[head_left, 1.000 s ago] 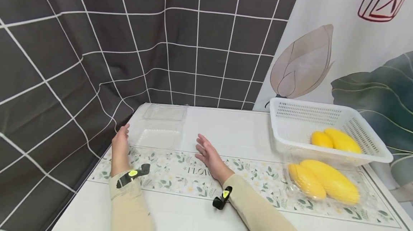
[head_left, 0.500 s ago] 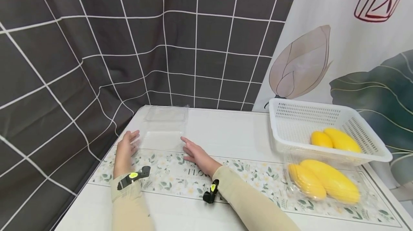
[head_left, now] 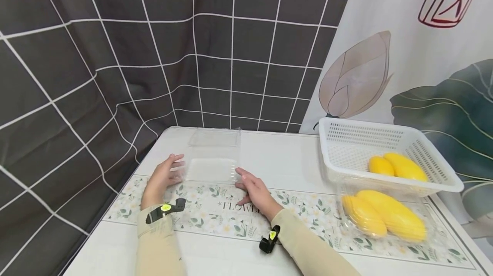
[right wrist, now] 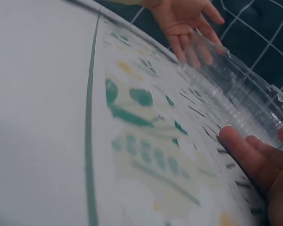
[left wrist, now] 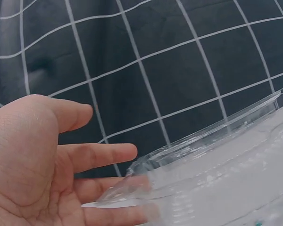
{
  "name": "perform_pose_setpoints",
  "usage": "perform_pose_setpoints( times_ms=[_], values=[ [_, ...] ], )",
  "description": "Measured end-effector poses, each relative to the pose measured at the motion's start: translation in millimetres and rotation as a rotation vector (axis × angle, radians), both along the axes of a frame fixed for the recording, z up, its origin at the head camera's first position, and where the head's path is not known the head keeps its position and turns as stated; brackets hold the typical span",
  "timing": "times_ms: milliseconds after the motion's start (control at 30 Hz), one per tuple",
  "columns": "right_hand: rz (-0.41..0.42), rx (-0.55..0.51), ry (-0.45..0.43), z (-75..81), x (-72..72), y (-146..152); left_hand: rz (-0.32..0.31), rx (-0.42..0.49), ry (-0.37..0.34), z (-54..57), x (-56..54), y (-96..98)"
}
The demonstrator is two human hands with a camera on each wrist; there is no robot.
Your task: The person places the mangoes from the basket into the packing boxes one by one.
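Note:
A clear plastic clamshell container (head_left: pixel 212 169) lies with its lid (head_left: pixel 214 138) folded back, near the back left of the table. At its left side is my left hand (head_left: pixel 163 178), fingers extended; in the left wrist view its lower fingers (left wrist: pixel 120 215) lie against the clear wall. My right hand (head_left: pixel 257 191) is at the container's near right corner with fingers stretched forward. In the right wrist view its thumb (right wrist: pixel 240 148) stands apart from the other fingers. Whether the right fingertips touch the plastic is hard to tell.
A white perforated basket (head_left: pixel 327 156) at the right holds yellow mangoes (head_left: pixel 404 167). In front of it, a second clear container (head_left: pixel 433 224) holds more yellow mangoes (head_left: pixel 389 214). A flowered strip (head_left: pixel 219 220) crosses the white table. Dark checked cloth (head_left: pixel 215 75) hangs behind.
The clear container has shifted to the right, with my left hand moving right beside it. My right hand first moved left toward the container, then back right.

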State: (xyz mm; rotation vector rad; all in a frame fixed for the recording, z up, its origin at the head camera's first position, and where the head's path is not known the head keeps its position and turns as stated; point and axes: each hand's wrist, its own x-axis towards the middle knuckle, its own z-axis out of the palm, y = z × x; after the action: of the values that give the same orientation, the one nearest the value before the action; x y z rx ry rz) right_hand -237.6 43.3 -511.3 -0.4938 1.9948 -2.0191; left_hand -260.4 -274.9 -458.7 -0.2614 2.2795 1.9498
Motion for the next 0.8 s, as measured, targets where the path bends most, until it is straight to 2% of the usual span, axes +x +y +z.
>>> perform_pose_setpoints(
  times_ms=[267,433,633,800],
  values=[
    [-0.312,0.076,0.102,-2.2,8.9,35,-0.175,0.028,0.013,-3.0,-14.0,29.7],
    [-0.45,0.05,0.087,-2.3,12.3,55,-0.267,0.073,0.022,-6.8,-16.3,48.9],
    [-0.527,0.03,0.046,-1.9,20.6,77,-0.3,0.091,0.015,-10.3,-16.1,73.5],
    [-0.634,0.049,0.044,-1.7,27.9,95,-0.325,0.09,0.028,-15.1,-20.4,95.2]
  ],
)
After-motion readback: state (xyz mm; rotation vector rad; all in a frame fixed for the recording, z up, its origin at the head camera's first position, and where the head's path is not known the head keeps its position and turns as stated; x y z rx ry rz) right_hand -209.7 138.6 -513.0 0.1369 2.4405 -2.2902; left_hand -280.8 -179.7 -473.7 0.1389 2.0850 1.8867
